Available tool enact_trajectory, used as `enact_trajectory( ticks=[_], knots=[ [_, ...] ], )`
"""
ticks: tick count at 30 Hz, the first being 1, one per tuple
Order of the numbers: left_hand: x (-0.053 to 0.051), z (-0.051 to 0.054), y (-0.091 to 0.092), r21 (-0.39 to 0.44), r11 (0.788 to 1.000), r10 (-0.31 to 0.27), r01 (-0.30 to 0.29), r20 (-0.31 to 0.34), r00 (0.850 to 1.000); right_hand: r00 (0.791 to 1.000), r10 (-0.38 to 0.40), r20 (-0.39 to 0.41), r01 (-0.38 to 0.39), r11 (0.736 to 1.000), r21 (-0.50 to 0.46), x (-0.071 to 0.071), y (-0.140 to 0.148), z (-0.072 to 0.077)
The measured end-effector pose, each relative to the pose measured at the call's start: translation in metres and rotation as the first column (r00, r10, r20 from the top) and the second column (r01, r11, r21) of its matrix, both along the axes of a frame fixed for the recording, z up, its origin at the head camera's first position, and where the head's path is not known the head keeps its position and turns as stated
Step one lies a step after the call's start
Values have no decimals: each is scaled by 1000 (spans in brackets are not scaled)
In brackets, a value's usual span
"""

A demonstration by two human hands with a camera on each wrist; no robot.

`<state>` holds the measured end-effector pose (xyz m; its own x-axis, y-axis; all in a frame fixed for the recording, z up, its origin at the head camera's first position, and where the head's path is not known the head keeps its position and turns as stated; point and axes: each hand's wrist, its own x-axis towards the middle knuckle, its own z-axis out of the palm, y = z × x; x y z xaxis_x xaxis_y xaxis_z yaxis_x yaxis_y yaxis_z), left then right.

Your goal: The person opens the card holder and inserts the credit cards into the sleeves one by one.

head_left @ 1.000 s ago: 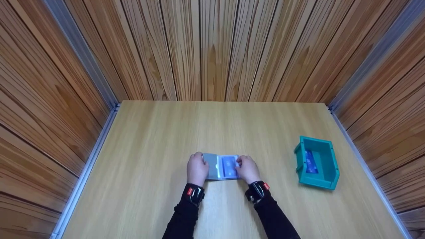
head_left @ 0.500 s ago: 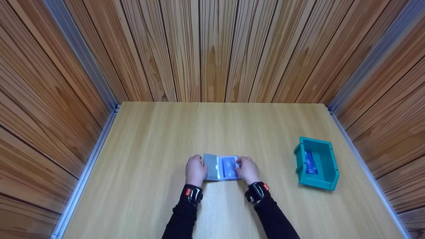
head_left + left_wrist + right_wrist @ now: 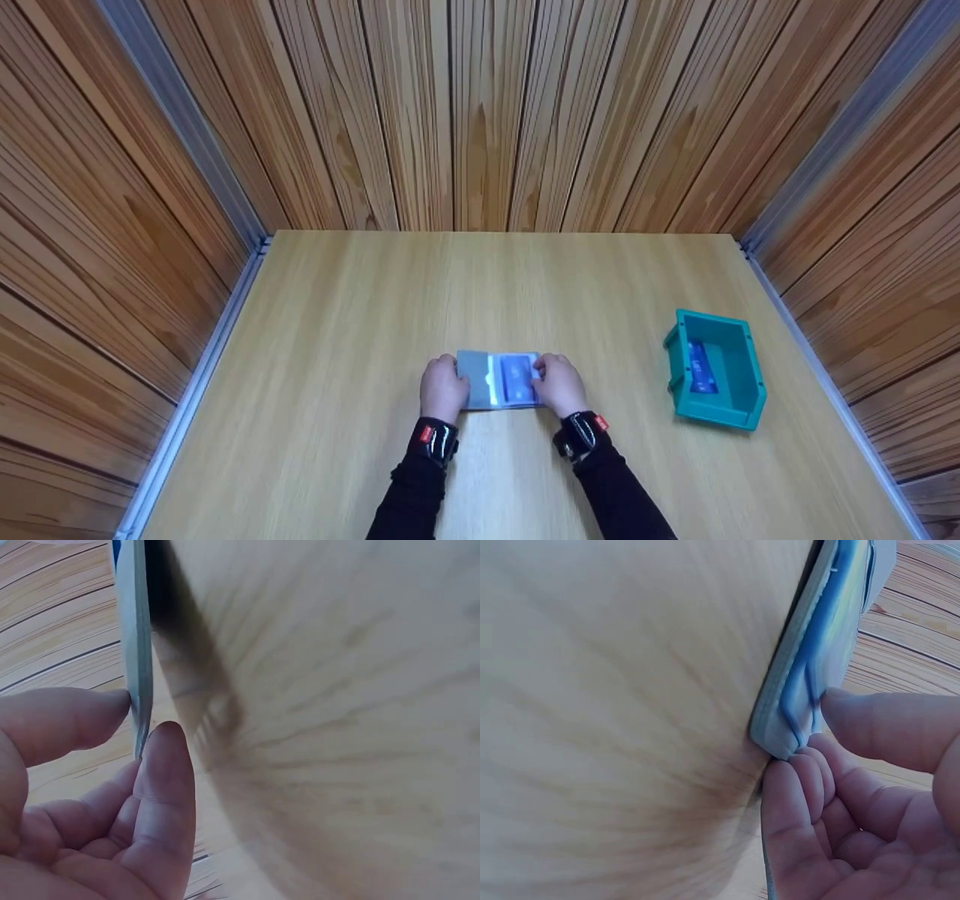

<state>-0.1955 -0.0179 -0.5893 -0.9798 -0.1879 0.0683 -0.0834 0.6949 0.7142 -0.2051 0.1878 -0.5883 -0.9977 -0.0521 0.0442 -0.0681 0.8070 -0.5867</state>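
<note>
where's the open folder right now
In the head view, the open folder is below centre, between the left grip and the right grip, which pinch its sides; the teal bin stands on the table to its right.

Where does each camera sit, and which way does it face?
Head: on the person's head, facing forward and down at the table, open wallet and bin; left hand, right hand and dark sleeves show.
Left wrist: on that wrist, facing the wallet's outer end; left hand shows.
Right wrist: on that wrist, facing the wallet's opposite end; right hand shows.
Shared: the wallet shows in both wrist views.
</note>
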Motion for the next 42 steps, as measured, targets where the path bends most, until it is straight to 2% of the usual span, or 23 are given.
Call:
enact_trajectory(
  ticks=[5, 14, 22, 35, 42],
  knots=[
    [0, -3, -2, -13, 1000, -16, 15, -21, 1000, 1000, -9, 22, 9, 1000, -1, 0, -1, 1],
    [-2, -7, -1, -27, 999, -31, 31, -19, 999, 999, -15, 48, 15, 1000, 1, -1, -1, 1],
    [0, -8, 0, -36, 999, -30, 28, -48, 998, 1000, -4, 17, 4, 1000, 19, 0, -1, -1],
    [-2, -6, -1, -27, 999, -38, 39, 28, 999, 998, -12, 58, 11, 1000, 23, -2, -2, 1],
    [-3, -5, -1, -36, 998, -44, 45, 13, 999, 997, -11, 71, 7, 998, 64, -2, -5, 5]
  ],
)
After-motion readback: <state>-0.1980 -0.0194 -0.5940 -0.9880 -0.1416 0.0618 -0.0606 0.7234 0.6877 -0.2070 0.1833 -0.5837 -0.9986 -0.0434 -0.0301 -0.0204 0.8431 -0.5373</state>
